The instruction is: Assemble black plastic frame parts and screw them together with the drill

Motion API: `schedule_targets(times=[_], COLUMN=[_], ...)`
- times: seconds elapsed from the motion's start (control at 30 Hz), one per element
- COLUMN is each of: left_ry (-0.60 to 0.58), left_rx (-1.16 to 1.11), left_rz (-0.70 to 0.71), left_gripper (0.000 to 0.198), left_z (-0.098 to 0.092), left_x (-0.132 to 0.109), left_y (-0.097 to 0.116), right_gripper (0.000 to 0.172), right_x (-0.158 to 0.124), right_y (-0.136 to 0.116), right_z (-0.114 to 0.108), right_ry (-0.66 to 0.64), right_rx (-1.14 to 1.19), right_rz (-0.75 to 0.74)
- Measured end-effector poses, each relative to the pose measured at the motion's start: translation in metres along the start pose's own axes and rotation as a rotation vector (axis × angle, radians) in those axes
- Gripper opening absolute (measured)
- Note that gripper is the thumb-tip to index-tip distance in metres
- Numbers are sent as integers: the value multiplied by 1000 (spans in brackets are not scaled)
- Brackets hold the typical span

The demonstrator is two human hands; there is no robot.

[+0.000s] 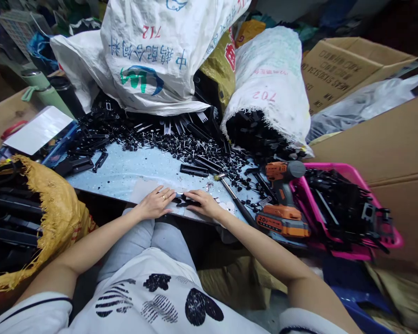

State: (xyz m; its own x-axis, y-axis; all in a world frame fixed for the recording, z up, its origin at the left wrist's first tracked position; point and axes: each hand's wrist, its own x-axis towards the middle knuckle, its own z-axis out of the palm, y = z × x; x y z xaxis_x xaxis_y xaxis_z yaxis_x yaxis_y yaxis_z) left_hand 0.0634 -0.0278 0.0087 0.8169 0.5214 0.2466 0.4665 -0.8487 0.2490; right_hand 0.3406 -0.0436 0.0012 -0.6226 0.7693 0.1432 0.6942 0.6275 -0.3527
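At the near edge of the table, a small black plastic part with a shiny metal piece lies between my hands. My left hand has its fingertips closed on the left end, with a ring on one finger. From the other side my right hand grips the right end, its fingers bent over the black plastic. The fingers hide much of the part, so its full shape does not show. Under both hands is a flat grey plate. A hammer lies to the right of my right hand.
Loose black parts and metal pins heap along the back, beneath white sacks. An orange cordless drill stands beside a pink basket of black parts at right. A yellow sack is at left.
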Motion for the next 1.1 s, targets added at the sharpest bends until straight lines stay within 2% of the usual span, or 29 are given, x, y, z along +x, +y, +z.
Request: schedule_targets(times=[0.1, 0.2, 0.27, 0.37, 0.47, 0.53, 0.67, 0.73, 0.8, 0.83, 0.9, 0.97, 1.0, 1.03, 1.1], left_ry=[-44, -62, -89, -76, 0, 61, 244, 366, 471, 518, 613, 732, 779, 803, 796], left_rx=[24, 40, 31, -44, -59, -67, -344, -527, -695, -760, -813, -744, -685, -619, -443], left_rz=[-43, -176, -264, -317, -296, -236, -14, 33, 61, 82, 105, 83, 68, 60, 84], left_gripper=[52, 47, 40, 44, 49, 55, 64, 64, 62, 61, 59, 58, 59, 60, 65], left_z=[3, 4, 3, -1, -13, -26, -62, -75, -82, -83, -78, -68, -62, -54, -38], left_x=[13, 30, 40, 44, 36, 26, 8, 2, 0, 0, 0, 2, 4, 5, 10], left_y=[0, 2, 2, -1, 4, 15, 57, 81, 101, 109, 118, 122, 122, 120, 109], right_gripper=[59, 65, 67, 69, 71, 70, 65, 62, 55, 51, 42, 36, 37, 39, 40], right_x=[-4, 1, 4, 1, -4, -6, -4, -2, 1, 2, 6, 14, 19, 26, 42], right_y=[5, 8, 5, -5, -25, -43, -83, -101, -118, -126, -142, -154, -157, -156, -139], right_z=[-2, -5, -9, -19, -40, -60, -99, -105, -96, -86, -60, -32, -19, -8, 7], right_ry=[-62, -82, -82, -61, -44, -37, -44, -22, 55, 135, 393, 694, 803, 870, 878], right_rx=[-226, -339, -340, -265, -172, -100, 218, 442, 687, 804, 990, 1084, 1109, 1130, 1112], right_rz=[144, 246, 224, 142, 63, 14, -185, -314, -425, -458, -435, -272, -173, -89, 19])
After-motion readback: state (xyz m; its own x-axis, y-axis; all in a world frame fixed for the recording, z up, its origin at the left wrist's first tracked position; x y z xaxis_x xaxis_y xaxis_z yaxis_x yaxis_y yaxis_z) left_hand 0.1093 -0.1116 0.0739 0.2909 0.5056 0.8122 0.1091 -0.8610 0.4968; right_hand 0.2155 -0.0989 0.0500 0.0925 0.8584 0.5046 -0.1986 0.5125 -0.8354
